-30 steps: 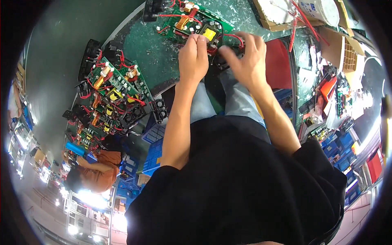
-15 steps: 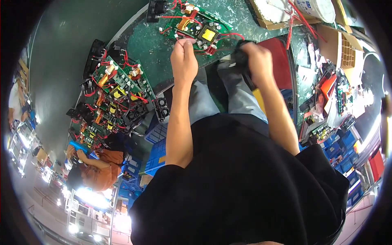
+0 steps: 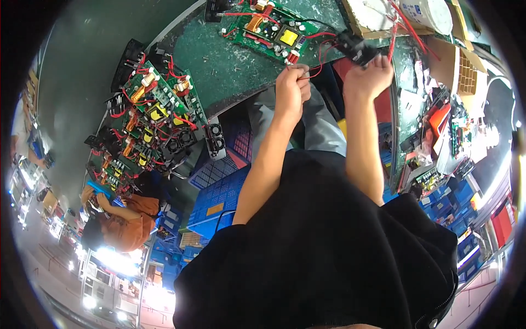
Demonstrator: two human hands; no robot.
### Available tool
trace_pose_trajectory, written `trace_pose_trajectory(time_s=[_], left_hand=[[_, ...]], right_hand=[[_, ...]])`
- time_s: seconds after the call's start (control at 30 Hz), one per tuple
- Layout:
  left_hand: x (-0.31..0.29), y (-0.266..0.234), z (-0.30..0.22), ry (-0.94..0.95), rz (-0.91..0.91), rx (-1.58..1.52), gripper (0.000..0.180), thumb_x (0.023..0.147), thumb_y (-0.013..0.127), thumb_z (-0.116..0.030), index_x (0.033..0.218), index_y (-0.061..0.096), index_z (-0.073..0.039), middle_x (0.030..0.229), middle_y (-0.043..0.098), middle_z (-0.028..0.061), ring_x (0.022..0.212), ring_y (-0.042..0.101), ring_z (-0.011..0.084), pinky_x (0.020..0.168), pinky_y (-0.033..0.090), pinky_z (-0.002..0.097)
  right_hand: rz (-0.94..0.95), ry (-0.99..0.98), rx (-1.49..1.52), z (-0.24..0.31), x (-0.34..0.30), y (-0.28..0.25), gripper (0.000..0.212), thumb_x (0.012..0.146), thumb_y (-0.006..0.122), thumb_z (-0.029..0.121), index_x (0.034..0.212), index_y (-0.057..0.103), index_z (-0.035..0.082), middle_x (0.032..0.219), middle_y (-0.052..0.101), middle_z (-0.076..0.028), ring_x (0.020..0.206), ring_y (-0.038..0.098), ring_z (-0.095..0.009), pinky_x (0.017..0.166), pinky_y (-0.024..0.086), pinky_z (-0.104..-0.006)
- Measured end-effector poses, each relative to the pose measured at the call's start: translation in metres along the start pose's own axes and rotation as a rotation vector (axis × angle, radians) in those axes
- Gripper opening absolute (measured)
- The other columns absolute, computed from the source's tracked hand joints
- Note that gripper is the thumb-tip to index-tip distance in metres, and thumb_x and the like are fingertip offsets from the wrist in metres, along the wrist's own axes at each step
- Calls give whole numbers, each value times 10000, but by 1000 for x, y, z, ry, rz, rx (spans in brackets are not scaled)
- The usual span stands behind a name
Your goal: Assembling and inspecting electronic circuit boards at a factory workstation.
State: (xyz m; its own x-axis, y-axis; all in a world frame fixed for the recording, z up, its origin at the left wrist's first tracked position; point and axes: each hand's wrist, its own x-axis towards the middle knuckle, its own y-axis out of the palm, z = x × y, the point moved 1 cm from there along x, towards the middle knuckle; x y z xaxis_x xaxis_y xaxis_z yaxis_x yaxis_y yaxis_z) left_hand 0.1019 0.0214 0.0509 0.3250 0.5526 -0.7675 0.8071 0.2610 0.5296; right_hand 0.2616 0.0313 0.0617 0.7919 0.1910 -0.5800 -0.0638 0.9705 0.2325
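Note:
On the green bench lies a green circuit board (image 3: 249,41) with a yellow-topped transformer, orange coils and red wires. Just below its near right corner, the fingers of my left hand (image 3: 292,93) are pinched on a thin red wire (image 3: 318,71). That wire loops up toward a blurred black plastic part (image 3: 355,48) right of the board. My right hand (image 3: 370,81) is closed at the lower right edge of this part and holds it tilted above the bench edge. Its exact kind cannot be made out. A thicker red wire and a black one run from the board toward it.
Many similar boards (image 3: 156,109) with fans and red wires are piled on the bench at left. A person in orange (image 3: 129,227) works beyond them. Blue crates (image 3: 216,205) stand below. At right are a cardboard box (image 3: 455,68), a white bucket (image 3: 427,15) and scattered parts.
My left hand has moved right, from the board's near edge to below its right corner. My right hand has moved right with the black part, lifting it over the bench edge.

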Motion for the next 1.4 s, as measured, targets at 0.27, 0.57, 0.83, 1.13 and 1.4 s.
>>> trace_pose_trajectory(time_s=[0.27, 0.57, 0.83, 1.13, 1.4], left_hand=[[6, -10, 6, 30, -22, 139, 138, 879, 460, -135, 854, 568, -53, 639, 420, -52, 492, 336, 36, 431, 261, 214], [5, -23, -24, 605, 143, 853, 195, 882, 436, -98, 805, 601, -30, 662, 491, -28, 585, 405, 55, 532, 312, 241], [21, -29, -37, 229, 132, 317, 120, 821, 461, -85, 825, 571, -39, 627, 367, -76, 525, 290, 16, 471, 198, 217], [48, -32, -9, 904, 43, 1369, 199, 876, 429, -114, 851, 589, 1, 786, 610, 176, 817, 604, 347, 688, 477, 413], [39, -1, -49, -276, 198, 572, 201, 890, 457, -248, 722, 487, -141, 579, 318, -105, 456, 209, 35, 439, 135, 240]], right_hand=[[120, 732, -22, -64, -46, -68, 295, 998, 393, 291, 999, 573, 58, 903, 630, -81, 808, 595, -226, 749, 489, -366], [1001, -1036, -1040, -1, -67, 2, 137, 848, 626, -15, 983, 615, 5, 934, 645, -150, 856, 652, -292, 765, 518, -356], [987, -883, -1334, -6, -21, 30, 170, 829, 661, 96, 978, 675, 16, 892, 691, -150, 811, 681, -301, 739, 538, -369], [1280, -704, -1385, -10, 3, 21, 206, 840, 696, 165, 989, 732, 28, 971, 723, -118, 875, 675, -237, 821, 515, -321], [1270, -125, -1178, -17, 33, 22, 134, 826, 659, 103, 906, 725, 18, 778, 683, -40, 741, 613, -76, 721, 515, -274]])
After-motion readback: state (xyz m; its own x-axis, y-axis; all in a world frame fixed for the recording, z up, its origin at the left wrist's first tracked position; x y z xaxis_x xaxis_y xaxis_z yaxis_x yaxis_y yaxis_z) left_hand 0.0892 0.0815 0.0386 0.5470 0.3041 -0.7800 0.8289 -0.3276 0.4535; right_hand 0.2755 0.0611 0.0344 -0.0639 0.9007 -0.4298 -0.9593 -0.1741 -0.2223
